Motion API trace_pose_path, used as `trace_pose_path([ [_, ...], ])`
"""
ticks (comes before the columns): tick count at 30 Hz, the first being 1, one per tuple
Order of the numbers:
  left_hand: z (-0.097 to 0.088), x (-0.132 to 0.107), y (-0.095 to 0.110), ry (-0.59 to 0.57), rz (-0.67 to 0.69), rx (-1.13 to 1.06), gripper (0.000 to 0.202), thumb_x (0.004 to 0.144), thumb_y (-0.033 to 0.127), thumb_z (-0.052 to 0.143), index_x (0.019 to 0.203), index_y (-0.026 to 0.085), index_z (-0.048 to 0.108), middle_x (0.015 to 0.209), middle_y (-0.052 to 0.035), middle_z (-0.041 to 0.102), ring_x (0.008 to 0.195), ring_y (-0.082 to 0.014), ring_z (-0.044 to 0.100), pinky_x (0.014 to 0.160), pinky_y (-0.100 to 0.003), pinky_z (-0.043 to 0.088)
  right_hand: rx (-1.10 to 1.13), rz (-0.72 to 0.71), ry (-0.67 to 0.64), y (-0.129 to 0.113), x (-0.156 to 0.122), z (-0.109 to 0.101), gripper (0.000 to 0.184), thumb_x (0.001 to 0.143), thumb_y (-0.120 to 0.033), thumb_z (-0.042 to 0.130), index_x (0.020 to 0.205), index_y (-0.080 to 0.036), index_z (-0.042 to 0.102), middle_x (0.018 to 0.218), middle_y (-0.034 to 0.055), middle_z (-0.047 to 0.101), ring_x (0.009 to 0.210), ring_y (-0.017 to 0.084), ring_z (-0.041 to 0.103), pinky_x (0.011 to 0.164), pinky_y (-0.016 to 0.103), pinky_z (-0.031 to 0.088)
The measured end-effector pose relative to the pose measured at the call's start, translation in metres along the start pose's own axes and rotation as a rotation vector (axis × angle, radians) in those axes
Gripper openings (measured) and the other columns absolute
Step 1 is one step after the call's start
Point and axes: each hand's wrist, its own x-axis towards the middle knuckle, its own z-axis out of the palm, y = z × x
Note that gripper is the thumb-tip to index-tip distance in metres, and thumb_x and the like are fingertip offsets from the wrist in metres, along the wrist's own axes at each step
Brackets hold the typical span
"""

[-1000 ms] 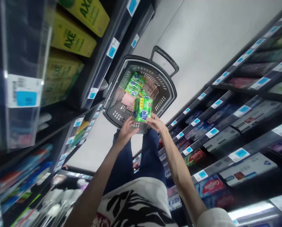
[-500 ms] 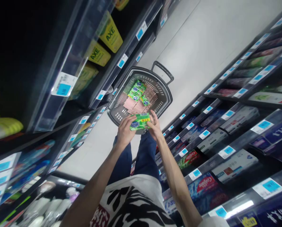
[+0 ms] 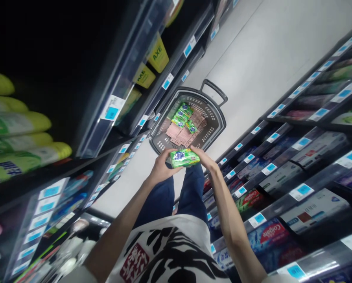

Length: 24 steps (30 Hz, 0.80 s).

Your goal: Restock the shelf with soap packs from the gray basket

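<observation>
Between both hands I hold a green wrapped soap pack (image 3: 184, 157), with white and blue lettering facing up. My left hand (image 3: 161, 167) grips its left end, and my right hand (image 3: 204, 158) closes on its right end. Just beyond it, a dark grey shopping basket (image 3: 220, 125) stands on the floor. Inside the basket lie several similar green packs (image 3: 182, 114) on top of pink packages (image 3: 178, 135). The undersides of the fingers are hidden behind the held pack.
On the left, shelves carry yellow AXE bottles (image 3: 158, 55) and green-yellow bottles (image 3: 19, 122) lying on their sides. Shelves on the right hold toothpaste boxes (image 3: 271, 232). The basket's handle (image 3: 215, 91) sticks out at its far side. Pale floor (image 3: 252, 59) runs between the shelves.
The soap pack has been turned in my hands, so a different face shows and my fingers have shifted on it. The whole view has swung, moving the basket and shelves rightward in the picture.
</observation>
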Motion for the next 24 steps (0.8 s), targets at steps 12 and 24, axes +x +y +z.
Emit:
trace_pose_path([
  [12, -0.006, 0.036, -0.036, -0.251, -0.843, -0.519, 0.063, 0.083, 0.066, 0.068, 0.123, 0.018, 0.063, 0.103, -0.0114, 0.076, 0.089, -0.0262, 0.073, 0.072, -0.038, 0.064, 0.151, 0.287, -0.004, 0.02, 0.01, 0.023, 0.048, 0.094, -0.06, 0.057, 0.113, -0.017, 0.067, 0.083, 0.0086, 0.077, 0.058, 0.019, 0.07, 0.048, 0.028, 0.058],
  [24, -0.023, 0.027, -0.013, -0.234, -0.516, -0.401, 0.066, 0.081, 0.059, 0.075, 0.128, 0.016, 0.06, 0.113, -0.0124, 0.071, 0.082, -0.0192, 0.069, 0.062, -0.027, 0.06, 0.121, -0.049, 0.232, 0.001, -0.005, 0.041, 0.057, 0.056, -0.045, 0.095, 0.101, -0.026, 0.066, 0.099, 0.0039, 0.075, 0.08, 0.02, 0.074, 0.07, 0.032, 0.064],
])
